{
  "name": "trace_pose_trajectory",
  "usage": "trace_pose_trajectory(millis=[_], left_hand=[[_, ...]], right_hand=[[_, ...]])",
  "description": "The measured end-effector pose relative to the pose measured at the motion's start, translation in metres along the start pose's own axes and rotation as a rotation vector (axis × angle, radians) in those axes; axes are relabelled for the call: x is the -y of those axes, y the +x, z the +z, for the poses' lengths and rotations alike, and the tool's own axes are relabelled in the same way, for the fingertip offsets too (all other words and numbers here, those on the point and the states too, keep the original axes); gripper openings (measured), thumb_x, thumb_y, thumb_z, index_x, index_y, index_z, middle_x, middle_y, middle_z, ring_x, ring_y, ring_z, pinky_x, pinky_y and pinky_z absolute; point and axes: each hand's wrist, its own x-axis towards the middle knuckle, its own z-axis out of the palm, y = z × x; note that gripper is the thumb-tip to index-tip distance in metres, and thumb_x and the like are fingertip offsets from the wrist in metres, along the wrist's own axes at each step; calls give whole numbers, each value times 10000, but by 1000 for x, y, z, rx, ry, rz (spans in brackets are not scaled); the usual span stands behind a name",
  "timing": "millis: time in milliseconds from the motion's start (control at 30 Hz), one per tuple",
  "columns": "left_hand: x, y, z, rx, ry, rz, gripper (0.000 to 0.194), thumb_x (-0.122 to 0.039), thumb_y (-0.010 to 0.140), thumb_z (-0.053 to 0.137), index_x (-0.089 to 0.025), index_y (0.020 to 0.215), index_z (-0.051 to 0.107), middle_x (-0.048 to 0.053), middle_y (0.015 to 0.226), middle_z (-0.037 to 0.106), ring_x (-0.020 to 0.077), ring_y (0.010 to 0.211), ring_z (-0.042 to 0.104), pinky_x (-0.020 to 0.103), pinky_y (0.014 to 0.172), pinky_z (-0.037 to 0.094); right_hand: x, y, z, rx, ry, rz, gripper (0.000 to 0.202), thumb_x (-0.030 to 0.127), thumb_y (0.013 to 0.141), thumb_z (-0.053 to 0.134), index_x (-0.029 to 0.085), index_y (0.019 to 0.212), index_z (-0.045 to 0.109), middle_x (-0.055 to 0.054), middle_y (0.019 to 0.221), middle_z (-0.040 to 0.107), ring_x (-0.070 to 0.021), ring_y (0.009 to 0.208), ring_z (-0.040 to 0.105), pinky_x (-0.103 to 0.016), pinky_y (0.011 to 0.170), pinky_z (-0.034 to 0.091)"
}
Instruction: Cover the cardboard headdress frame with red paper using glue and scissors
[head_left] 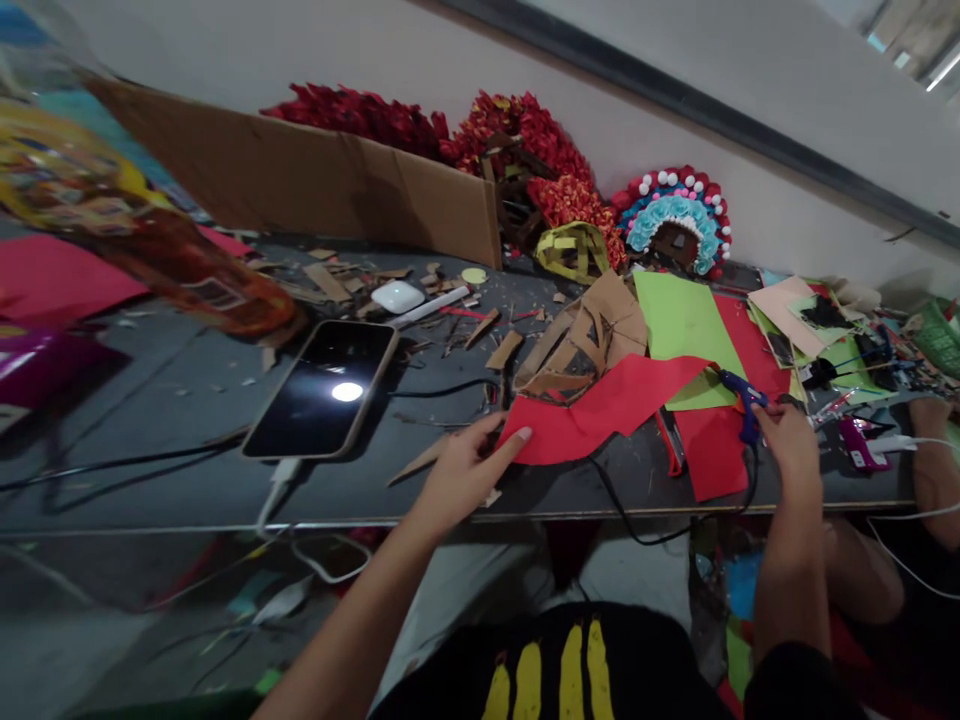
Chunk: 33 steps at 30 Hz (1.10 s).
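Note:
My left hand [476,460] pinches the near left end of a long red paper strip [600,410], thumb on top. In my right hand [786,430] is a blue glue gun [744,400], its nozzle at the strip's far right end. The gun's black cord hangs over the table's front edge. Behind the strip lies a cardboard frame [577,345] with cut-out openings, partly covered by the red paper. A green sheet [679,325] and more red paper [705,455] lie beneath and beside the strip. Red-handled scissors [667,440] show partly under it.
A smartphone [322,390] with a white cable lies left of my hands, near a bottle [187,270]. Cardboard scraps [504,350] litter the dark table [187,430]. A decorated headdress [679,220] leans on the wall. Another person's arm [934,460] rests at the right.

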Motion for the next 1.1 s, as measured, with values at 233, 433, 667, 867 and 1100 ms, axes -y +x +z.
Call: trace_pose_trajectory(millis=[233, 433, 667, 867, 1100], left_hand=[[-5, 0, -1, 96, 14, 27, 443, -541, 697, 619, -141, 880, 670, 41, 732, 694, 185, 668, 605, 244, 571, 487], [-11, -2, -2, 88, -126, -52, 488, -565, 660, 630, -127, 876, 647, -3, 529, 613, 82, 369, 381, 189, 343, 290], [-19, -2, 19, -38, -151, 41, 438, -497, 701, 602, -128, 930, 654, -32, 498, 545, 98, 418, 417, 196, 398, 332], [-15, -5, 43, -94, -107, 50, 423, -494, 753, 558, -126, 948, 635, 22, 698, 651, 136, 581, 545, 214, 523, 427], [-9, -7, 41, -103, -22, 104, 376, -470, 788, 536, -131, 921, 628, 24, 712, 650, 133, 584, 547, 212, 535, 424]], right_hand=[[-2, 15, 16, 153, 135, -12, 386, 502, 721, 556, 140, 827, 642, -131, 796, 680, -259, 803, 627, -326, 706, 422], [-11, 10, 16, -123, 562, 123, 355, 519, 638, 551, 176, 724, 577, -31, 617, 594, -203, 636, 566, -334, 643, 436], [31, -52, 10, -66, 1360, 195, 385, 405, 541, 726, 188, 803, 545, 80, 550, 543, -72, 443, 469, -205, 461, 405], [72, -127, 23, 78, 1313, -66, 262, 359, 677, 684, 183, 835, 569, 14, 667, 643, -123, 562, 586, -248, 529, 481], [93, -170, 42, 152, 797, -483, 282, 327, 804, 578, 187, 1047, 604, -97, 986, 674, -227, 902, 641, -372, 816, 525]])
